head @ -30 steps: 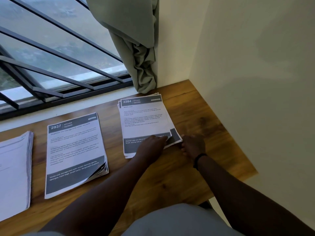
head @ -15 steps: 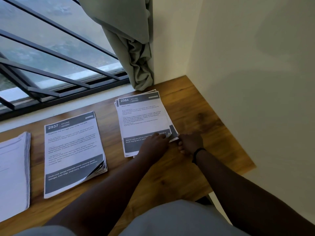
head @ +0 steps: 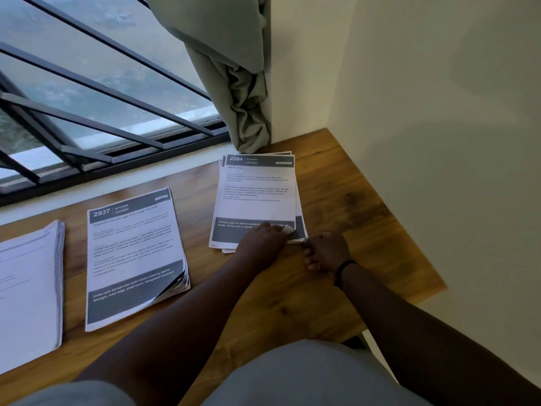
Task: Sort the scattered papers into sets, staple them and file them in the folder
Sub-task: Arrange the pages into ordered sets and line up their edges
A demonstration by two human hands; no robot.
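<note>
On the wooden bench (head: 336, 288), the stack headed 2384 (head: 259, 197) lay directly ahead of both hands, long axis running away from the person. The left hand (head: 263, 240) pressed its near edge; the right hand (head: 326, 250) pinched the near-right corner.

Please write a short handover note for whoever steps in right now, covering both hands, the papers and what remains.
Left hand rests on the near edge of the 2384 stack, by its lifted corner. Right hand pinches that stack's near right corner.
The 2937 stack and a third stack lie to the left on the desk.
Done: papers sorted into three piles.
Left: square up 2384, staple the sets, file them. No stapler or folder is in view.
</note>
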